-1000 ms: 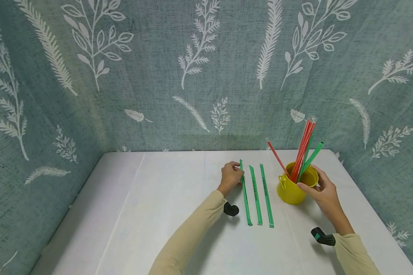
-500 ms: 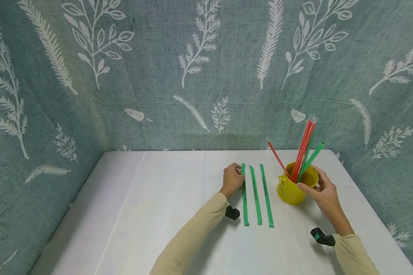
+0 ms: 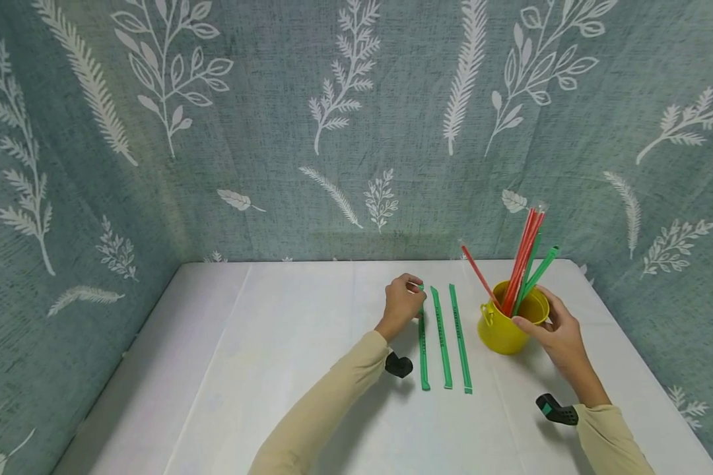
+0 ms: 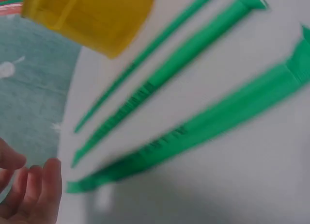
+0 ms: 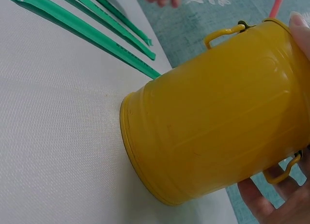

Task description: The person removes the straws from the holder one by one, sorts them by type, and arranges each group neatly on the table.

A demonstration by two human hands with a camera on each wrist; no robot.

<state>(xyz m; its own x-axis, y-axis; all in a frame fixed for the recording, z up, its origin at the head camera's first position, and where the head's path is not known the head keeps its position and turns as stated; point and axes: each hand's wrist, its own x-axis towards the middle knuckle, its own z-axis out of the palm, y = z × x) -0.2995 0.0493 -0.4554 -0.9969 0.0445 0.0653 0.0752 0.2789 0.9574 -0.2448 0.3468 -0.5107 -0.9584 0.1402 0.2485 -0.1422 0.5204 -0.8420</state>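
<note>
Three green paper-wrapped straws lie side by side on the white table: the left straw [image 3: 424,359], the middle straw [image 3: 442,343] and the right straw [image 3: 460,343]. My left hand [image 3: 401,305] hovers over the far end of the left straw; in the left wrist view its fingers [image 4: 51,185] are apart from that straw [image 4: 193,132], with nothing between them. My right hand [image 3: 561,336] grips the rim of a yellow bucket [image 3: 502,336], which stands upright. Red straws [image 3: 523,257] and green straws [image 3: 541,269] stick up from the bucket.
One red straw [image 3: 478,272] leans out of the bucket to the left. Small bucket handles [image 5: 225,34] project from its sides. A patterned curtain [image 3: 273,198] hangs behind the white table [image 3: 261,369]. A black wrist camera [image 3: 399,364] sits beneath the left wrist.
My left hand pinched the left straw, drew it slightly nearer and straightened it beside the others, then let go and lifted slightly. My right hand and the bucket stayed in place.
</note>
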